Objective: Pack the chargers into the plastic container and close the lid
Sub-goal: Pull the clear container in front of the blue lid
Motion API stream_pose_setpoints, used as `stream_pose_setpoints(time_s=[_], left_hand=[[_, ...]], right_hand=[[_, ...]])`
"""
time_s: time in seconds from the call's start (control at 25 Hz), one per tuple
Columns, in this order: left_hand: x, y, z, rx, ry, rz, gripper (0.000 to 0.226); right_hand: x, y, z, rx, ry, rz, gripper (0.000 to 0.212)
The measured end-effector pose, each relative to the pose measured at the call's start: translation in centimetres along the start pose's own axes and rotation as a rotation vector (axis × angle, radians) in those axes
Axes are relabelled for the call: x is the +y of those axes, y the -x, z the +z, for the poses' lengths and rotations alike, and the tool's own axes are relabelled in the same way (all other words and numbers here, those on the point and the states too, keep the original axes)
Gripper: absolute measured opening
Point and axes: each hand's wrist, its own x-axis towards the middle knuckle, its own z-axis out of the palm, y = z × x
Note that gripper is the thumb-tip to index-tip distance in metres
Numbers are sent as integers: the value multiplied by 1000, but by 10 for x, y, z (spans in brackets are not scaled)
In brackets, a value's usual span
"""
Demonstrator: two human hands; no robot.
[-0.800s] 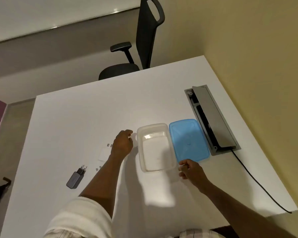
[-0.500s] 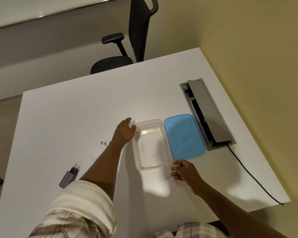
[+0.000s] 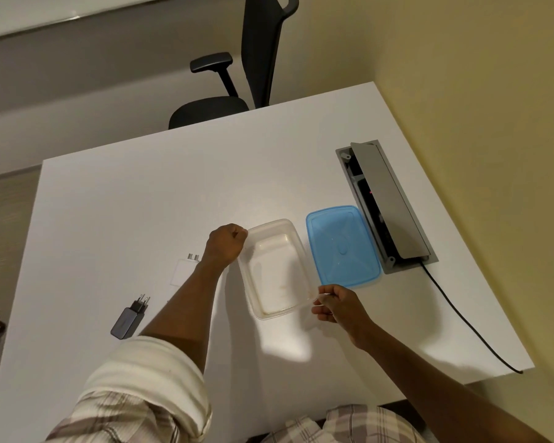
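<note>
A clear plastic container (image 3: pixel 277 270) lies open and empty on the white table (image 3: pixel 141 203). Its blue lid (image 3: pixel 341 246) rests flat just to its right. My left hand (image 3: pixel 226 246) grips the container's far left corner. My right hand (image 3: pixel 336 306) pinches its near right corner. A white charger (image 3: pixel 184 270) lies left of my left forearm, prongs pointing away. A dark grey charger (image 3: pixel 130 318) lies further left and nearer to me.
A grey cable box (image 3: pixel 386 203) with its flap raised is set into the table to the right of the lid; a black cable (image 3: pixel 470 324) runs from it over the near right edge. A black office chair (image 3: pixel 237 81) stands beyond the far edge. A yellow wall is on the right.
My left hand has closed from a loose touch into a grip on the container's far left corner. My right hand has reached the near right corner and taken hold of it.
</note>
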Motion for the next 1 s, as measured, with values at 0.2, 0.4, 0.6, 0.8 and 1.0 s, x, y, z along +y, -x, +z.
stream_pose_setpoints(time_s=[0.2, 0.4, 0.6, 0.8, 1.0], left_hand=[[-21, 30, -14, 47, 46, -84, 30], [-40, 72, -20, 65, 148, -170, 31], [-64, 119, -13, 69, 316, -265, 23], [-79, 153, 4, 32, 401, -325, 27], [-85, 176, 22, 12, 445, -373, 26]], right_hand=[[-3, 1, 5, -21, 20, -37, 12], [-6, 2, 6, -5, 32, -75, 15], [-17, -7, 3, 51, 136, -120, 20], [-33, -18, 2, 76, 211, -152, 20], [-38, -18, 4, 70, 269, -195, 21]])
